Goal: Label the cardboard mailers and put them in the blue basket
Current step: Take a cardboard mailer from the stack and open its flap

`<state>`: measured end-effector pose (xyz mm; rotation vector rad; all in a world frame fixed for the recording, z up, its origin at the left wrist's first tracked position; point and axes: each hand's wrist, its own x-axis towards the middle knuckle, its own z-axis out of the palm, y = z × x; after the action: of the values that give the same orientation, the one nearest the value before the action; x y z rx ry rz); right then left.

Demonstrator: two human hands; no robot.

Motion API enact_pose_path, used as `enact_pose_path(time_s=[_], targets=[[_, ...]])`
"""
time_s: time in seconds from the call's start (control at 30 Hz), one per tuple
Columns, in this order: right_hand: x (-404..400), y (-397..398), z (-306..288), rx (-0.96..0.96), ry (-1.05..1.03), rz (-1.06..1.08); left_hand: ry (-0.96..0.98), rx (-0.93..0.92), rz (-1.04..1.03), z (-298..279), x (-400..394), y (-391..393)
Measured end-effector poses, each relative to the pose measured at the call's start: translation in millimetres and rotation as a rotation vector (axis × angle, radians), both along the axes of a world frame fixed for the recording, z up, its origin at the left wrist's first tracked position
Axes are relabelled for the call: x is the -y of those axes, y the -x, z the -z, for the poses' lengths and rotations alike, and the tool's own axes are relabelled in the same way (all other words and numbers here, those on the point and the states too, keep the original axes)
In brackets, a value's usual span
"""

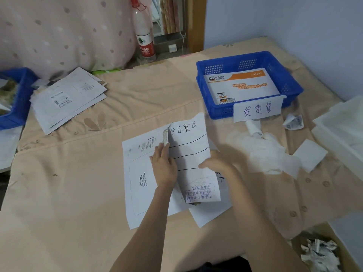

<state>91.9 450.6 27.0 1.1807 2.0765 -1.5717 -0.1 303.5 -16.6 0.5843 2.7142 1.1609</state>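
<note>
A white cardboard mailer (137,185) lies flat in the middle of the peach mat. A handwritten sheet (190,152) with ruled lines lies partly folded over its right side. My left hand (164,165) presses flat on the sheet's left fold, fingers straight. My right hand (216,163) grips the sheet's right edge, thumb on top. The blue basket (231,64) stands at the back right, with an orange-and-white express mailer (241,87) inside and a handwritten paper sign (257,110) on its front.
A pile of white mailers (66,97) lies at the back left beside a second blue basket (17,99). White tissue (263,154), a white tube (253,128) and crumpled paper (293,121) lie right of my hands. White boxes (343,130) stand far right; a bottle (144,32) stands behind.
</note>
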Motion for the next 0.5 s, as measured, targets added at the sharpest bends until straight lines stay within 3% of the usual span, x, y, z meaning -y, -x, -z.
enact_pose_path(time_s=[0.5], targets=[[7.4, 9.4, 9.7, 0.072, -0.101, -0.023, -0.065, 0.054, -0.023, -6.7, -6.4, -2.3]])
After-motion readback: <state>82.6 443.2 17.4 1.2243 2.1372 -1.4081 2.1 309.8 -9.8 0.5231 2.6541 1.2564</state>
